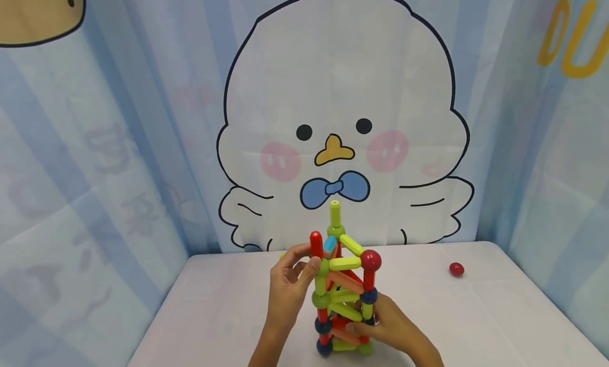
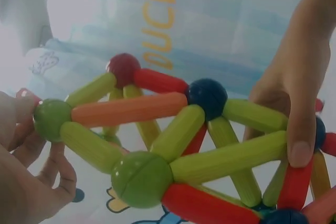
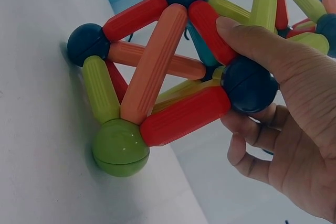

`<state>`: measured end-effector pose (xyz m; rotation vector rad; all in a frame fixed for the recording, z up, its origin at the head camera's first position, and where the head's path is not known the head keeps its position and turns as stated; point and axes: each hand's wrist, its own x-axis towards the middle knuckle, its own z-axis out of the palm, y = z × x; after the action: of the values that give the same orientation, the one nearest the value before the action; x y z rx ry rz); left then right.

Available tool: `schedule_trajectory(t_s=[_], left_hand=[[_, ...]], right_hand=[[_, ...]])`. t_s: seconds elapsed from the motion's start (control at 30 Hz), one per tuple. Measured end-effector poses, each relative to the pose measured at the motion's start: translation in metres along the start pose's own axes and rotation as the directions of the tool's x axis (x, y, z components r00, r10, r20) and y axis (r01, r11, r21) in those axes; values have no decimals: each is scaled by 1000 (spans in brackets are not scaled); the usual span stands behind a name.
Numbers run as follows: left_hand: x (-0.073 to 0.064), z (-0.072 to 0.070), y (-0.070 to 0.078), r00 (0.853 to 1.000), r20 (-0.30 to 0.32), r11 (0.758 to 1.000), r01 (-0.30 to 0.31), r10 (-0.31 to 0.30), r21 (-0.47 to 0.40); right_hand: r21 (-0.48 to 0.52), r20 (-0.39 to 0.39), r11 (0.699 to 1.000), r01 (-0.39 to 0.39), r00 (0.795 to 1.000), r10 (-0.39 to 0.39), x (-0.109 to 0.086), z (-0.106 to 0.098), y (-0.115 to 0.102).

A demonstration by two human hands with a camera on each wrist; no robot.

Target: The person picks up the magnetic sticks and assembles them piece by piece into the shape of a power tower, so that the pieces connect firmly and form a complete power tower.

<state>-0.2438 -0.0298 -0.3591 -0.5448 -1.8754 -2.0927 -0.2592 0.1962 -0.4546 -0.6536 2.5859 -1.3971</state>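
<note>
A tall tower of magnetic rods and balls [image 1: 346, 264] stands on the table, its parts red, orange, light green, blue and navy. At its upper left corner, my left hand [image 1: 291, 282] pinches an upright red rod [image 1: 316, 245] just above a green ball [image 2: 52, 120]. My right hand [image 1: 397, 324] grips the tower's lower right side. In the right wrist view its thumb lies on a red rod [image 3: 212, 32] beside a navy ball [image 3: 249, 85], with the other fingers partly hidden behind that ball. A light green rod [image 1: 335, 213] points up from the tower's rear top.
A loose red ball [image 1: 457, 269] lies on the white table [image 1: 499, 314], toward the back right. Behind the table hangs a blue and white curtain [image 1: 342, 65] printed with a large duck, and more curtain encloses both sides.
</note>
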Motion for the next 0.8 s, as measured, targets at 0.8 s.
schedule_trajectory(t_s=[0.8], left_hand=[[94, -101, -207, 927, 84, 421, 85, -367, 903]], right_hand=[[-5, -2, 1000, -10, 1000, 10, 0, 2, -2]])
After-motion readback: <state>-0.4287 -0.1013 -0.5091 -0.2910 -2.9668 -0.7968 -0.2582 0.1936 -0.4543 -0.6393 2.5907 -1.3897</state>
